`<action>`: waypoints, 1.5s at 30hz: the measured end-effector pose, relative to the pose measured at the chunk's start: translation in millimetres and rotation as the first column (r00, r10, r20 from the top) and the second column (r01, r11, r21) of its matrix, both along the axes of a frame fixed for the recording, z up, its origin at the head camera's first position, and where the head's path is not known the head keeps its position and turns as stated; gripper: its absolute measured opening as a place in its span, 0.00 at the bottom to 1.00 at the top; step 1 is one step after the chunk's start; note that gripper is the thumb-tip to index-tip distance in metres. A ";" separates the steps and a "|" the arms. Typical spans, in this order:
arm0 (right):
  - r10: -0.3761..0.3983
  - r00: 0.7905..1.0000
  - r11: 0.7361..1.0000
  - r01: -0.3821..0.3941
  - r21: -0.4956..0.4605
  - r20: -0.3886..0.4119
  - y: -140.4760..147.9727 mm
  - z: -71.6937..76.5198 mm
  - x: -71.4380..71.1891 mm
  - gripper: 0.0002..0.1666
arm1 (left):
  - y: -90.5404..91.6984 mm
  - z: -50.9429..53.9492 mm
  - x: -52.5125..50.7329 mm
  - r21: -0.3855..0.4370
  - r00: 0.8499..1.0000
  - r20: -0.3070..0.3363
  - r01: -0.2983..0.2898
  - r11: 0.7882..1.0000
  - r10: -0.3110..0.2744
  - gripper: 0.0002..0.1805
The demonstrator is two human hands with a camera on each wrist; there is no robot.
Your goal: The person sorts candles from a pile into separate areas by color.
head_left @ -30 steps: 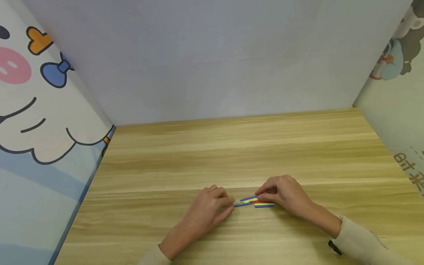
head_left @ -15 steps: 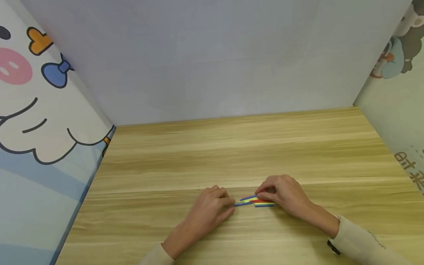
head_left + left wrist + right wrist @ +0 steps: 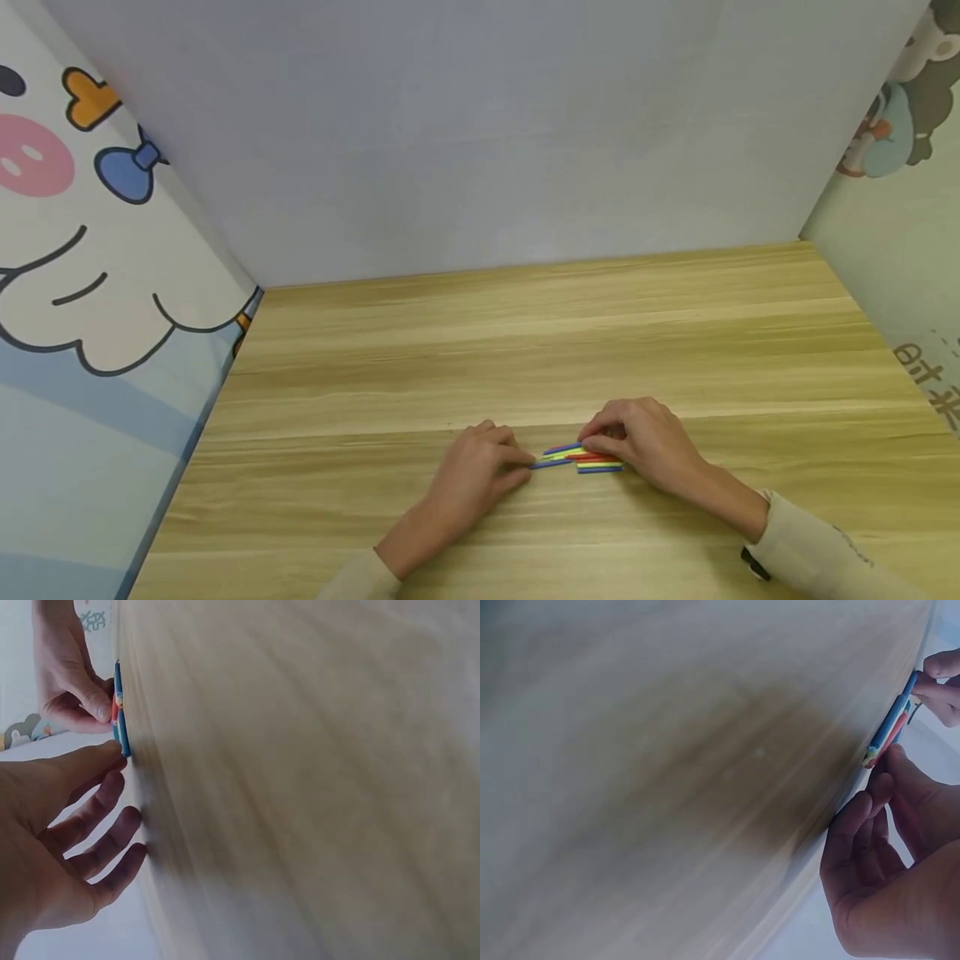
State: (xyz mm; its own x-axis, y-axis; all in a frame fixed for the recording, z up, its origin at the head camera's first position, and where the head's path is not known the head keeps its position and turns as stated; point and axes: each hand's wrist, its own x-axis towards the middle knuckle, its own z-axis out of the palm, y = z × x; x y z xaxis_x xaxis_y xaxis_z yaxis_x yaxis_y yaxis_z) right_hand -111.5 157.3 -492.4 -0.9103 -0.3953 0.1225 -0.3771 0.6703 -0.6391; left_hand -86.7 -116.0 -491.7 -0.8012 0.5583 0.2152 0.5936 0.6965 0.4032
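The person's right grip (image 3: 641, 442) had its thumb and forefinger pinched on a bunch of thin coloured sticks (image 3: 558, 456), though I couldn't tell which of them sat between the fingertips. The bunch lay on the bench (image 3: 525, 350), reaching out to the left of that grip. A red stick (image 3: 597, 458) showed just below its thumb; closer to the person, below the same grip, were a yellow stick (image 3: 596, 465) and a front blue stick (image 3: 600, 470), side by side. The left grip (image 3: 476, 467) pinched the end of a second blue stick (image 3: 552, 464), which ran rightward from it into the bunch. Pale sleeves (image 3: 813, 542) covered the forearms behind both grips. Well beyond them, past the bench's far edge, stood a plain grey wall (image 3: 480, 142).
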 end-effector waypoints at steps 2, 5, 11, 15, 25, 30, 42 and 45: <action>-0.002 1.000 1.000 0.002 -0.004 0.003 0.1 0.0 0.1 0.03 | -0.2 -1.1 -0.8 0.054 0.996 0.082 -0.028 0.998 0.024 0.06; -0.005 1.000 1.000 0.005 -0.011 0.010 0.4 0.0 0.1 0.03 | -0.4 -2.2 -1.7 0.106 0.982 0.180 -0.072 0.992 0.052 0.06; -0.011 1.000 1.000 0.011 -0.018 0.021 0.2 1.4 0.0 0.03 | -0.2 -4.5 -2.9 0.158 0.966 0.247 -0.110 0.981 0.068 0.06; -0.017 0.999 1.000 0.017 -0.022 0.029 0.9 2.3 0.2 0.03 | -0.1 -5.5 -3.3 0.172 0.966 0.246 -0.122 0.978 0.077 0.06; -0.004 1.000 0.999 0.005 -0.038 0.027 0.9 1.7 -0.3 0.03 | 2.4 -7.1 -4.3 0.148 0.971 0.215 -0.138 0.979 0.105 0.03; 0.007 1.000 0.999 -0.006 -0.044 0.026 1.3 2.1 -0.1 0.03 | 2.6 -7.8 -4.4 0.143 0.971 0.212 -0.146 0.979 0.114 0.03; -0.002 0.999 0.999 0.005 -0.053 0.048 1.8 2.3 0.1 0.03 | 3.0 -8.1 -4.0 0.136 0.969 0.220 -0.149 0.979 0.117 0.03; -0.004 0.998 0.998 0.008 -0.058 0.064 2.6 2.2 -0.2 0.04 | 3.5 -7.9 -4.0 0.133 0.968 0.223 -0.151 0.980 0.119 0.03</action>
